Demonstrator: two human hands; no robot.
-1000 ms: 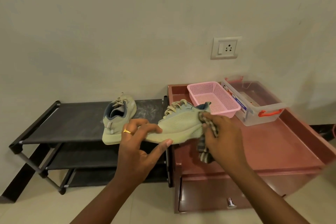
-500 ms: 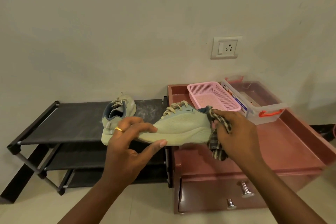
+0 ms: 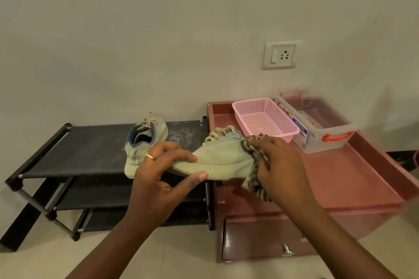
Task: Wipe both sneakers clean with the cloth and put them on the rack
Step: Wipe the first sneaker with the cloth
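Two sneakers: the first sneaker [image 3: 145,140] stands on the top shelf of the rack [image 3: 90,149], toe to the wall. The second sneaker [image 3: 222,156] is held in the air just off the rack's right end.
Left hand: the left hand [image 3: 156,183] grips the second sneaker's toe, fingers [image 3: 179,154] curled over the top and thumb pressed under the sole; a gold ring [image 3: 150,156] shows on one finger.
Right hand: the right hand [image 3: 281,165] has its fingers bunched round the checked cloth [image 3: 255,184] and presses it against the heel side, with a tail of cloth hanging below.
Change: half a second ago the cloth hand sat farther from the rack, off the very back of the heel. It has now slid back toward the rack along the sneaker's side, close to where it was a second ago. The toe hand and sneaker swung out toward the rack and back with it.
Meaning: this looks like one back-and-forth rubbing stroke, so wiping of the second sneaker is probably under way, not finished.
Progress: one sneaker is already racked. What likely remains is finishing the wipe and setting this one beside its pair.
Right of the rack: a reddish bench [image 3: 340,176] carries a pink basket [image 3: 265,118] and a clear box [image 3: 317,124], well beyond the hands.
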